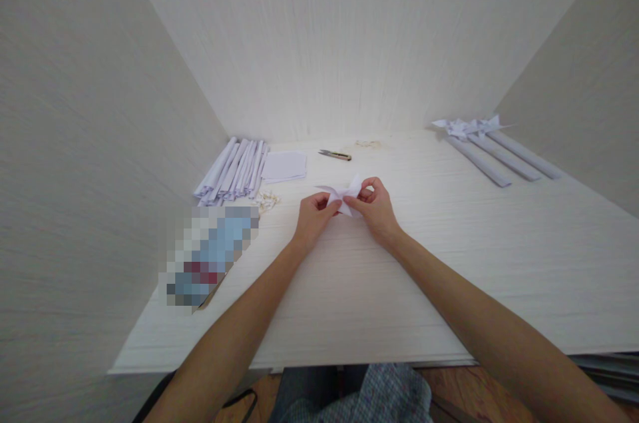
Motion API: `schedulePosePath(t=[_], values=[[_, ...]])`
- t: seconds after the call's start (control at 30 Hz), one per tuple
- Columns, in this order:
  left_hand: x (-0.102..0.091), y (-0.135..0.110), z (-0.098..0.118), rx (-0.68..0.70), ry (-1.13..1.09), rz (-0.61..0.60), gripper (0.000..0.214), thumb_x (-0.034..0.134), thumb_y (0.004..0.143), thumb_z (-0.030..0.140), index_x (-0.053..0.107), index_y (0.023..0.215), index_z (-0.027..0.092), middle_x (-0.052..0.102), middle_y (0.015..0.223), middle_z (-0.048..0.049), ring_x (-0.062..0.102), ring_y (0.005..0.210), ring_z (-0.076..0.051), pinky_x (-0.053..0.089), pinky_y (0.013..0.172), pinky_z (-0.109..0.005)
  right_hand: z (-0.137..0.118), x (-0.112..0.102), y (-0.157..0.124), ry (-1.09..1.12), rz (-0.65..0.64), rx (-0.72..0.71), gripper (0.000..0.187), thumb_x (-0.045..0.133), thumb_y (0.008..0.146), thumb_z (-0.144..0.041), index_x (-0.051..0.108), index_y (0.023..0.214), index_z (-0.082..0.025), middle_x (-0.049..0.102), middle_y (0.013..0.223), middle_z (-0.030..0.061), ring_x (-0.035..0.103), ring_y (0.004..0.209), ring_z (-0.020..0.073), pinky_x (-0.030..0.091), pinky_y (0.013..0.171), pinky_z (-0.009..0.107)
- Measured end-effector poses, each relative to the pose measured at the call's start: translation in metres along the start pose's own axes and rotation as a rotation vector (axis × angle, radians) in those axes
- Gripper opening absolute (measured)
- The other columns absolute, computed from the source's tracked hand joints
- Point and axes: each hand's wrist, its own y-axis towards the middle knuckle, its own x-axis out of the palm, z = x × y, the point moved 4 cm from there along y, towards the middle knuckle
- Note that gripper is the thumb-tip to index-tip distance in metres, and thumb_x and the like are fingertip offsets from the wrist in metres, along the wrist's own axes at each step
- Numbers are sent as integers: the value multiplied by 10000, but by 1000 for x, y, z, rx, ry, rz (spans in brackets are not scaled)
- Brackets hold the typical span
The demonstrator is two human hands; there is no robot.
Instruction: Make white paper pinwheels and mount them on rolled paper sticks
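Between my two hands, above the middle of the white table, is a folded white paper pinwheel (353,190) with pointed corners sticking out. My left hand (314,213) pinches its left side between thumb and fingers. On the right side, my right hand (377,208) grips it too, the thumb pressed near the centre and the fingers curled behind. The fingers hide part of the paper. Beyond my hands lies a pair of thread snips (335,155). A stack of square white paper sheets (284,166) rests to their left.
Several rolled paper sticks (232,170) lie at the back left, with small pale bits (267,201) in front. A blurred-out object (212,260) occupies the left side. At the back right are finished pinwheels (469,126) on paper sticks (504,155). Walls enclose the back and sides.
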Motion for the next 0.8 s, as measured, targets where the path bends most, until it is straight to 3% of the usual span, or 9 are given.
schedulePosePath(t=[0.8], values=[[0,1,-1,9,24,-22,132,620,590,264,636,626,139,631,593,5,566,564,-105,476,605,-248,-3,-1,-1,-44,24,4,447,705,502,-226,332,749,-238,594,568,-91,530,484,92,393,470,214]])
